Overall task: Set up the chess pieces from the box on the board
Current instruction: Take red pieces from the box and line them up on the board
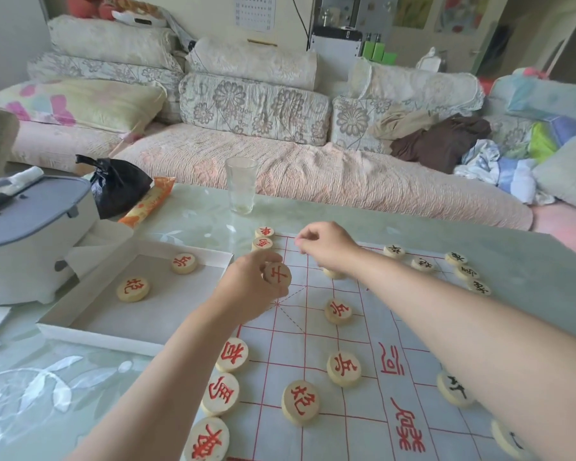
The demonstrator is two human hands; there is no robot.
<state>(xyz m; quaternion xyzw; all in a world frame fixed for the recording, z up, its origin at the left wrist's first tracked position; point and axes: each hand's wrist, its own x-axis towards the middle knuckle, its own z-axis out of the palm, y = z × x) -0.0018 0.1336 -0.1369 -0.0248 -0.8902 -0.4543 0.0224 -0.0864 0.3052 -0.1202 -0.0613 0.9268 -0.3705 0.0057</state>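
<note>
Head view: pale, red-lettered piece (276, 275)

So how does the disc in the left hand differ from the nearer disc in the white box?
The pale round wooden disc with a simple red character is gripped by the left hand, tilted, above the red-lined board. The pale round wooden disc with a denser red character lies flat and untouched in the shallow white box. Both share the same pale wood, round shape and red ink.
</note>
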